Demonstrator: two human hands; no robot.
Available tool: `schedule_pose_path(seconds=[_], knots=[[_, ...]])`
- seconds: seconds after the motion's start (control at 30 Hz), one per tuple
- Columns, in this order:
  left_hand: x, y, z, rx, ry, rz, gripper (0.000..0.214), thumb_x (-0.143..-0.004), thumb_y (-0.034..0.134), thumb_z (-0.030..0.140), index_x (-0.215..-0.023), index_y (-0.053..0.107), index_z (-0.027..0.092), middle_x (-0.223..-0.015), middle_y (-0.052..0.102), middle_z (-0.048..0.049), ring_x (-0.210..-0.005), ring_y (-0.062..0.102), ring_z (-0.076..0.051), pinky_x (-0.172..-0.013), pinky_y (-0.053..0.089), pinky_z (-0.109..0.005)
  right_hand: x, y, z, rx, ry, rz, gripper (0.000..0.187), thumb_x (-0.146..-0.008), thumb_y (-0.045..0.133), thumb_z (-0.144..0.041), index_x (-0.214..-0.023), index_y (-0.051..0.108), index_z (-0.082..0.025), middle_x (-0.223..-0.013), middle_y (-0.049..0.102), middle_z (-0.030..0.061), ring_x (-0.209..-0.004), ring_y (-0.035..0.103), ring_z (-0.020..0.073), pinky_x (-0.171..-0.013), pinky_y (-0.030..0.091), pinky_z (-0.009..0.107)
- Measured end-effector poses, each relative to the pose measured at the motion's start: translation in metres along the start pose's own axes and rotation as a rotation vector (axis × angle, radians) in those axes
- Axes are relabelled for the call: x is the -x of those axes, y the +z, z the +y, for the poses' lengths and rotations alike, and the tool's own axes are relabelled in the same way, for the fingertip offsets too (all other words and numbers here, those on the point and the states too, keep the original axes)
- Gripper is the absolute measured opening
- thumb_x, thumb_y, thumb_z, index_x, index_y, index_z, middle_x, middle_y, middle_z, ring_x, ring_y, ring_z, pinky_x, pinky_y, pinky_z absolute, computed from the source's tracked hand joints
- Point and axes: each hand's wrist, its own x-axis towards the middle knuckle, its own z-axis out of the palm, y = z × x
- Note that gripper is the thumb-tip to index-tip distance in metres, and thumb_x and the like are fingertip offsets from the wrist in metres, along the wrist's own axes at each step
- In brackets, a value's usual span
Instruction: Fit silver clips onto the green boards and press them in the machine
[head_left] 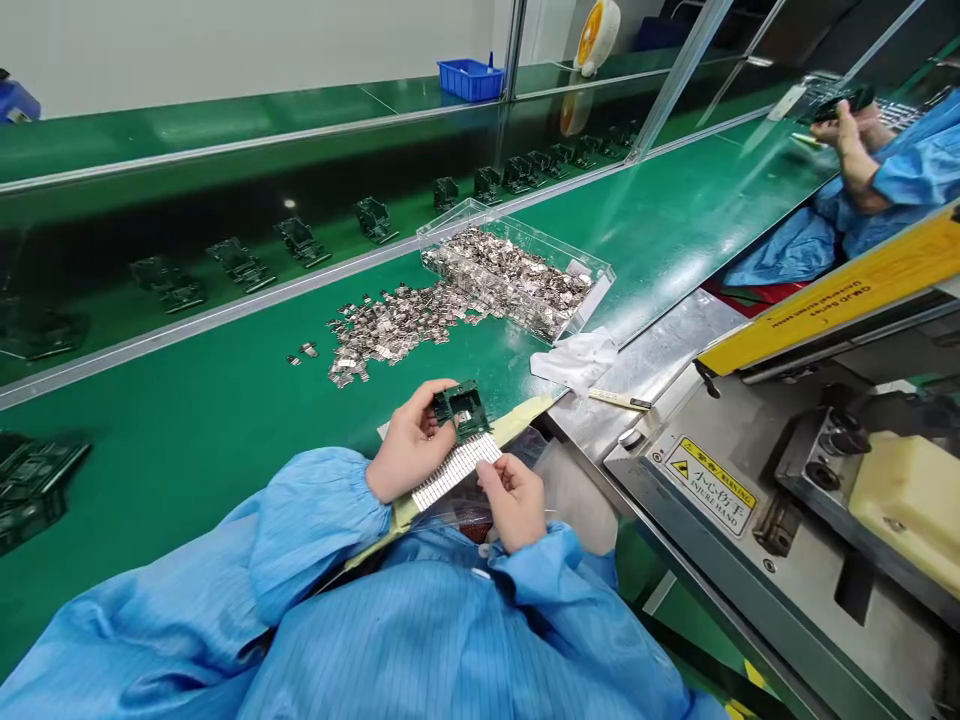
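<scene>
My left hand [412,440] is closed around a dark green plastic frame [463,408] with a square opening, held just above the bench edge. Directly below the frame, a strip of small pale pieces in close rows [450,472] lies along the yellow-taped edge. At the right end of that strip is my right hand [516,500], its thumb and finger pinched together; whatever is between them is too small to make out. Beyond my hands, a pile of small metal clips [390,330] spreads over the green bench, beside a clear plastic box [600,285] full of more.
A white cloth [576,360] and a cutter-like tool [619,400] lie right of the box. A machine with a hand-injury warning label [709,485] stands at the right. Several dark frames [300,240] line the back. A co-worker's hands [851,130] work at far right.
</scene>
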Motion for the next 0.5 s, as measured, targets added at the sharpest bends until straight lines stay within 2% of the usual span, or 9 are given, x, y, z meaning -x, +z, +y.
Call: schedule_pose_path(seconds=[0.13, 0.27, 0.37, 0.5], knots=[[0.004, 0.001, -0.01, -0.107, 0.016, -0.001, 0.039, -0.078, 0.06, 0.015, -0.116, 0.057, 0.017, -0.085, 0.064, -0.002, -0.076, 0.06, -0.014, -0.07, 0.049, -0.023, -0.002, 0.014, 0.009, 0.03, -0.047, 0.074, 0.043, -0.089, 0.052, -0.049, -0.058, 0.053, -0.019, -0.052, 0.053, -0.0011, -0.051, 0.049, 0.013, -0.051, 0.04, 0.025], [0.006, 0.0, -0.008, -0.135, -0.009, 0.004, 0.041, -0.077, 0.059, 0.012, -0.117, 0.057, 0.018, -0.087, 0.065, -0.0023, -0.079, 0.061, -0.014, -0.071, 0.049, -0.022, -0.001, 0.014, 0.022, 0.082, -0.123, 0.093, 0.044, -0.092, 0.045, -0.048, -0.06, 0.053, -0.02, -0.055, 0.054, 0.0003, -0.055, 0.052, 0.0151, -0.055, 0.042, 0.027], [0.005, 0.001, -0.006, -0.134, -0.027, 0.017, 0.041, -0.077, 0.059, 0.013, -0.117, 0.057, 0.017, -0.088, 0.066, -0.003, -0.081, 0.063, -0.015, -0.072, 0.051, -0.023, 0.0, 0.01, 0.027, 0.138, -0.174, 0.037, 0.044, -0.092, 0.041, -0.049, -0.063, 0.057, -0.021, -0.06, 0.058, 0.0023, -0.057, 0.054, 0.0165, -0.057, 0.044, 0.029], [0.005, 0.001, -0.006, -0.116, -0.04, 0.02, 0.041, -0.077, 0.06, 0.014, -0.118, 0.057, 0.018, -0.089, 0.066, -0.0032, -0.081, 0.064, -0.015, -0.073, 0.052, -0.023, -0.005, -0.002, 0.03, 0.215, -0.193, -0.12, 0.042, -0.092, 0.043, -0.046, -0.063, 0.061, -0.021, -0.061, 0.062, 0.0031, -0.057, 0.057, 0.017, -0.057, 0.046, 0.029]])
